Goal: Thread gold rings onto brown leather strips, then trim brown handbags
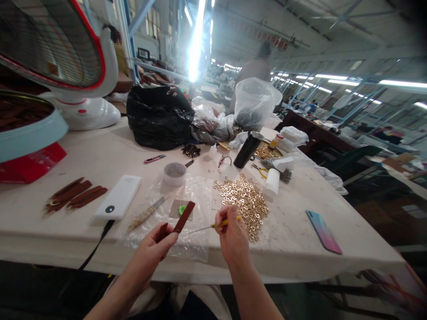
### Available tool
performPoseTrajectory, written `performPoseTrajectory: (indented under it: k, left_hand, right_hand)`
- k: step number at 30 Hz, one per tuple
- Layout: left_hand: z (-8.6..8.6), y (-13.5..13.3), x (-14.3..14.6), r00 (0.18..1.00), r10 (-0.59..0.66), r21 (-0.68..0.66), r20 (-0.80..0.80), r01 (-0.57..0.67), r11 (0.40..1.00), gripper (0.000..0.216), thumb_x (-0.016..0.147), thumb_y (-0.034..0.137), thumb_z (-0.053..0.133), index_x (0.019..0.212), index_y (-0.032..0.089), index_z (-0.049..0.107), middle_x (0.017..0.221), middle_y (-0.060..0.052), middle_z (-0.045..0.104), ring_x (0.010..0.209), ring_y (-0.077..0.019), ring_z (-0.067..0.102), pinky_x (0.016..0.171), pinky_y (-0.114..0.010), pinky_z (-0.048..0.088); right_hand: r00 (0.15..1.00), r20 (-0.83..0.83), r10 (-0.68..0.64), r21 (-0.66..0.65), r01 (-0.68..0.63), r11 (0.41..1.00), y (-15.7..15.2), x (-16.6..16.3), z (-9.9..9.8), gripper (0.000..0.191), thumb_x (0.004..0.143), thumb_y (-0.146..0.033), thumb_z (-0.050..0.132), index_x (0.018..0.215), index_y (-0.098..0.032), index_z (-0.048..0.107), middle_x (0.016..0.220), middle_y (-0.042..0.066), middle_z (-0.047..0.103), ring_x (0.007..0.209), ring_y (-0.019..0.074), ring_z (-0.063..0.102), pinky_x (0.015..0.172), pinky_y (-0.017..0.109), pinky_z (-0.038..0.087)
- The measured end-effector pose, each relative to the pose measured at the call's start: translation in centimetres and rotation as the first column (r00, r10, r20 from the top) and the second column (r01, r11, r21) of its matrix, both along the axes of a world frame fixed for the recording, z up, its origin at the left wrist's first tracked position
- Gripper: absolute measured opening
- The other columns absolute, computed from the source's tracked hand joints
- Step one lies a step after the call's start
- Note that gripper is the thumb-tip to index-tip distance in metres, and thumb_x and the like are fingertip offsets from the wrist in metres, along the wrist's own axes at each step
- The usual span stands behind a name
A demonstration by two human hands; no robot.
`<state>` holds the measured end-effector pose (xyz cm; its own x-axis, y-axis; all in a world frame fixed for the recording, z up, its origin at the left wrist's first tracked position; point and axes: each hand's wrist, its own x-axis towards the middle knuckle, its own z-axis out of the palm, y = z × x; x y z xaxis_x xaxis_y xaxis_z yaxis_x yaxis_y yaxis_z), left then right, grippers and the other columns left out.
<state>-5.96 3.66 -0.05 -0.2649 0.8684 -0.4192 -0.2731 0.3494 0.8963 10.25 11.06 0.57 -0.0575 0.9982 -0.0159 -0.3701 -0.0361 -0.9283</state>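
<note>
My left hand [156, 245] is closed on a brown leather strap [185, 216], which sticks up at a slant past the fingertips. Between the fingers of my right hand [235, 242] is an awl-like tool [218, 224] with a yellow handle. Its thin metal shaft points left towards the strap, and a gap seems to lie between them. Just beyond my right hand spreads a pile of small gold metal rings [245, 200]. Under the strap, a small square piece with a bright green blob [182, 210] lies on a clear plastic sheet [200, 195].
Left of my hands lie a wrapped-handle knife [147, 214], a white power bank [118, 198] with a cable, and brown straps [75, 194]. A tape roll [175, 174], black cylinder [248, 150], and black bag [158, 116] stand farther back. A phone [323, 231] lies right.
</note>
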Motion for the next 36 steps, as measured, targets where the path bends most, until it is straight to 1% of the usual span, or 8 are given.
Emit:
performPoseTrajectory:
  k: [3, 5, 9, 12, 19, 23, 29, 36]
  left_hand:
    - [-0.2, 0.3, -0.6, 0.99, 0.131, -0.015, 0.052, -0.13, 0.991, 0.033, 0.057, 0.039, 0.069, 0.073, 0.02, 0.046, 0.048, 0.012, 0.037, 0.04, -0.0033, 0.026, 0.039, -0.017, 0.017]
    - [-0.3, 0.5, -0.9, 0.981, 0.182, -0.006, 0.07, -0.182, 0.983, 0.034, 0.057, 0.039, 0.069, 0.074, 0.02, 0.046, 0.049, 0.011, 0.039, 0.04, -0.0033, 0.028, 0.038, -0.017, 0.017]
    - [-0.7, 0.6, -1.2, 0.977, 0.207, 0.035, 0.051, -0.209, 0.977, 0.032, 0.06, 0.038, 0.068, 0.076, 0.02, 0.047, 0.049, 0.011, 0.04, 0.04, -0.0031, 0.029, 0.038, -0.016, 0.018]
    - [-1.0, 0.6, -1.4, 0.978, 0.21, 0.053, 0.021, -0.211, 0.976, 0.032, 0.062, 0.041, 0.066, 0.076, 0.02, 0.047, 0.047, 0.012, 0.038, 0.039, -0.0034, 0.028, 0.038, -0.016, 0.018]
    - [-1.0, 0.9, -1.5, 0.985, 0.173, 0.054, -0.021, -0.171, 0.984, 0.028, 0.065, 0.039, 0.064, 0.072, 0.02, 0.045, 0.046, 0.012, 0.037, 0.039, -0.0031, 0.027, 0.038, -0.016, 0.018]
    - [-1.0, 1.1, -1.5, 0.988, 0.155, 0.053, -0.008, -0.154, 0.987, 0.03, 0.064, 0.041, 0.064, 0.071, 0.02, 0.045, 0.048, 0.011, 0.038, 0.04, -0.0031, 0.028, 0.039, -0.016, 0.019]
    - [-1.2, 1.0, -1.5, 0.985, 0.174, 0.061, 0.006, -0.175, 0.983, 0.029, 0.064, 0.04, 0.065, 0.071, 0.019, 0.045, 0.049, 0.011, 0.037, 0.042, -0.0033, 0.028, 0.04, -0.016, 0.019]
    - [-1.4, 0.9, -1.5, 0.984, 0.179, 0.058, 0.0, -0.178, 0.982, 0.031, 0.062, 0.04, 0.067, 0.074, 0.019, 0.048, 0.05, 0.01, 0.041, 0.041, -0.004, 0.03, 0.039, -0.016, 0.021]
  right_hand:
    - [0.99, 0.134, -0.054, 0.107, 0.039, 0.994, 1.0, -1.4, -1.2, 0.034, 0.081, -0.05, 0.055, 0.068, -0.019, 0.05, 0.061, -0.004, 0.051, 0.051, 0.0082, 0.038, 0.05, 0.023, 0.031]
    - [0.967, 0.246, -0.068, 0.153, 0.03, 0.988, 2.1, -2.4, -2.4, 0.032, 0.081, -0.049, 0.054, 0.069, -0.019, 0.051, 0.063, -0.003, 0.052, 0.053, 0.0094, 0.04, 0.053, 0.024, 0.033]
    - [0.932, 0.36, -0.047, 0.15, -0.008, 0.989, 4.0, -4.1, -4.7, 0.035, 0.083, -0.05, 0.048, 0.068, -0.019, 0.05, 0.061, -0.003, 0.051, 0.054, 0.0107, 0.041, 0.053, 0.026, 0.033]
    - [0.914, 0.405, -0.032, 0.14, -0.028, 0.99, 4.5, -4.6, -5.4, 0.036, 0.082, -0.052, 0.049, 0.068, -0.02, 0.051, 0.057, -0.004, 0.048, 0.053, 0.0111, 0.04, 0.052, 0.026, 0.032]
    - [0.909, 0.417, -0.026, 0.149, -0.04, 0.988, 4.4, -4.5, -4.9, 0.036, 0.083, -0.051, 0.047, 0.066, -0.02, 0.05, 0.057, -0.004, 0.048, 0.053, 0.0109, 0.042, 0.053, 0.025, 0.033]
    - [0.906, 0.423, -0.035, 0.162, -0.038, 0.986, 4.6, -4.7, -5.3, 0.037, 0.083, -0.052, 0.047, 0.066, -0.019, 0.05, 0.058, -0.004, 0.05, 0.055, 0.0116, 0.045, 0.056, 0.025, 0.036]
    - [0.912, 0.41, -0.018, 0.143, -0.045, 0.989, 4.6, -4.7, -5.7, 0.037, 0.082, -0.054, 0.047, 0.067, -0.02, 0.049, 0.057, -0.005, 0.047, 0.052, 0.0107, 0.04, 0.052, 0.025, 0.033]
    - [0.93, 0.366, -0.008, 0.134, -0.044, 0.99, 5.0, -4.7, -6.4, 0.038, 0.083, -0.053, 0.047, 0.066, -0.02, 0.048, 0.059, -0.004, 0.049, 0.052, 0.0105, 0.04, 0.051, 0.024, 0.032]
